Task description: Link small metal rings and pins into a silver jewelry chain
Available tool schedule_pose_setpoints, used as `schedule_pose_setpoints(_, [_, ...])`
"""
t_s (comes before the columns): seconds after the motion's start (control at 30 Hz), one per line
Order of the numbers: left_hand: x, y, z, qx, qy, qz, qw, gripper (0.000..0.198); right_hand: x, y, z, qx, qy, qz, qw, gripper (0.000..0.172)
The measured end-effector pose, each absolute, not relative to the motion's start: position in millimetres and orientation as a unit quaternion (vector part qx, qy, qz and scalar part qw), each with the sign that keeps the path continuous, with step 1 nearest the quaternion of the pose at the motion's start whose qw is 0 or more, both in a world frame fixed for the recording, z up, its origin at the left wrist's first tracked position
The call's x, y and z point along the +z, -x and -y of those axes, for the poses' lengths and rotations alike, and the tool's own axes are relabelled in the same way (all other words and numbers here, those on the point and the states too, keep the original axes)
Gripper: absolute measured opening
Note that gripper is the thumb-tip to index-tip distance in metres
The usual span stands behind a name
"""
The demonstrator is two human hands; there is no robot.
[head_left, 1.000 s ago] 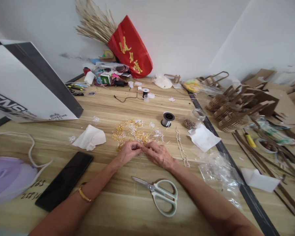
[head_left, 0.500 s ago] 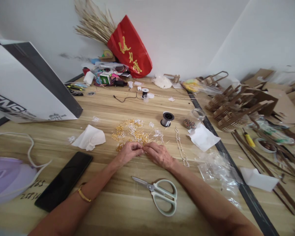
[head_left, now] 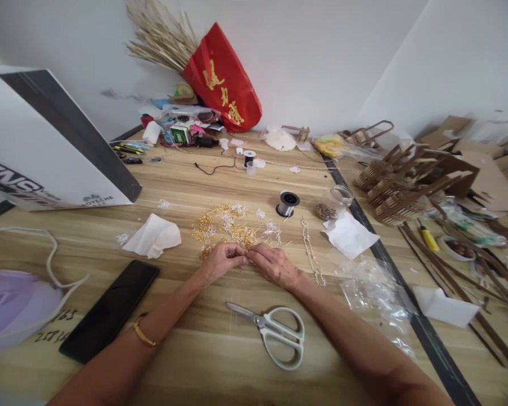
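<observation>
We see the left hand (head_left: 220, 262) and the right hand (head_left: 276, 265) meeting over the table (head_left: 195, 349), at the near edge of a spread of small gold and silver pieces (head_left: 226, 223). On both hands the fingers are bent, and thumb and forefinger come near to each other. We cannot tell whether they are fully closed, or what they hold; anything between the tips is too small to see.

For such fine fingertip work, we judge it good to keep both wrists low and steady, as the forearms lie here, and to let only the tips move. We should pinch lightly, so a tiny part does not bend or jump away into the loose pieces just beyond the fingers. The scissors (head_left: 259, 321) lie near, below the hands, with the blades pointing to the left, so our forearms should keep off them. The pale beaded chain (head_left: 307, 241) lies to the right of the right hand, apart from it, and a sleeve or wrist could easily drag it. The wire spool (head_left: 287, 204) stands farther back.

Compared with the frame of one second ago, very little differs: the view drifts slightly, while the hands stay in almost the same pose, and no thing on the table appears moved.
</observation>
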State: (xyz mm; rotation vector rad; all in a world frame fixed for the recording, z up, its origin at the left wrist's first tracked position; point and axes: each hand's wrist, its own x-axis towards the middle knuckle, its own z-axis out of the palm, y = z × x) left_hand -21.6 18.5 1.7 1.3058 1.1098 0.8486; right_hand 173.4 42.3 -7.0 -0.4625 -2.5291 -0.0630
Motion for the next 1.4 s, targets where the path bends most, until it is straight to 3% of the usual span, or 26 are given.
schedule_pose_setpoints(0.47, [-0.2,23.8,-18.3,0.349,-0.596,-0.474,0.546,0.014,-6.2,-171.2,-43.3,0.012,0.18,0.941,0.285,0.016])
schedule_pose_setpoints(0.83, [-1.6,25.1,-19.3,0.361,-0.607,-0.475,0.525,0.013,-7.9,-166.0,-40.8,0.202,0.226,0.892,0.335,0.012])
schedule_pose_setpoints(1.27, [-0.2,23.6,-18.0,0.381,-0.609,-0.473,0.51,0.013,-9.0,-165.3,-37.3,0.14,0.244,0.896,0.344,0.012])
schedule_pose_setpoints(1.4, [0.0,22.9,-16.8,0.379,-0.609,-0.478,0.507,0.014,-8.3,-166.5,-37.7,0.104,0.238,0.908,0.328,0.023])
